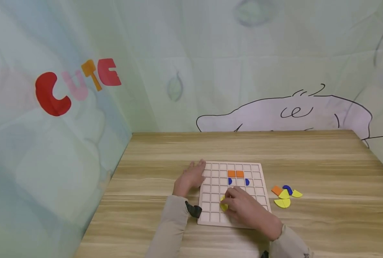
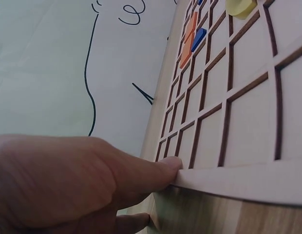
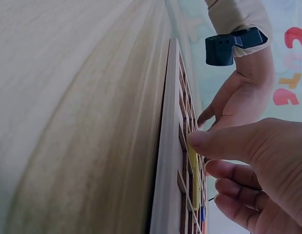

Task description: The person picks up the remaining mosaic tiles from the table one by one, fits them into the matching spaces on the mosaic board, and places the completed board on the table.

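Note:
A pale wooden grid board lies on the table. My left hand rests at the board's upper left corner, fingers extended, one fingertip touching the rim in the left wrist view. Low on the grid my right hand pinches a yellow piece at the board's surface; the thumb touches it, while the fingers partly hide its outline. Two orange squares sit side by side in cells near the top. Below them are two blue half-round pieces, a left one and a right one.
Right of the board lie loose pieces on the wooden table: an orange piece, a blue curved piece and several yellow wedges. Printed fabric walls border the table at the back and left.

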### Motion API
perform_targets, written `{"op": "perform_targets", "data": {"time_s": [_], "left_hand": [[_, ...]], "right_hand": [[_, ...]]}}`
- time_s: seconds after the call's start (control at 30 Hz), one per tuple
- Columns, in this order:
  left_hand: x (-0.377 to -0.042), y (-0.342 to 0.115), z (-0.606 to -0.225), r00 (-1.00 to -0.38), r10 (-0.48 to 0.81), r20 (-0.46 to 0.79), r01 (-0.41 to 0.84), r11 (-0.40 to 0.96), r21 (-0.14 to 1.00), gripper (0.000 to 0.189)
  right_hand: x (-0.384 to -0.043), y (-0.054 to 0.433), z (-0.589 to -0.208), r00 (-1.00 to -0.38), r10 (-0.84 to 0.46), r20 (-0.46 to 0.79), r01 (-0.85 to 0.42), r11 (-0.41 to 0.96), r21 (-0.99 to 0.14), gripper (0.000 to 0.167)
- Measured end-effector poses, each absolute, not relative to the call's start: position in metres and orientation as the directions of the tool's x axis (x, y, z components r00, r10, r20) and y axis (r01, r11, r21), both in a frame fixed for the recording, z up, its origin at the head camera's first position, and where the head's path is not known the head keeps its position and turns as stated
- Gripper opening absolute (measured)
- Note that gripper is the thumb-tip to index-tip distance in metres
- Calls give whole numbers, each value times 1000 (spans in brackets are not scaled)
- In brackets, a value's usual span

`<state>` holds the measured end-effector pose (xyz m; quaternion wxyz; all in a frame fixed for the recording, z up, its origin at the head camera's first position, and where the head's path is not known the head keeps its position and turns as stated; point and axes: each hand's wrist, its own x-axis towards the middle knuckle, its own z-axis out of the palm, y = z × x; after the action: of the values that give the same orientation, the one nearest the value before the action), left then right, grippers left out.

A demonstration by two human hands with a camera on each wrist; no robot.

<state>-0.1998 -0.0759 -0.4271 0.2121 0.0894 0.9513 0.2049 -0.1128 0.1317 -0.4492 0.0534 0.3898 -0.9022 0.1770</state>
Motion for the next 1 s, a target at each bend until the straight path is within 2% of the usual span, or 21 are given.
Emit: {"op": "perform_targets", "data": {"time_s": [0.4,0.57,0.73,1.0], "left_hand": [[-198,-76,-424,-899,272,-343,107,897,430,57],[-198,-76,-424,-899,271,-345,109,899,424,57],[-197,-76,-424,-895,275,-351,109,899,425,57],[-197,-77,-424,-897,276,-346,114,900,420,57]], "right_hand": [[-114,136,-453,-716,-649,258,-698,663,-270,14],[-114,133,-456,-716,-622,316,-694,682,-231,19],[-111,127,-460,-753,-562,342,-640,746,-186,29],[-110,122,-458,-790,-513,336,-586,792,-169,26]]}}
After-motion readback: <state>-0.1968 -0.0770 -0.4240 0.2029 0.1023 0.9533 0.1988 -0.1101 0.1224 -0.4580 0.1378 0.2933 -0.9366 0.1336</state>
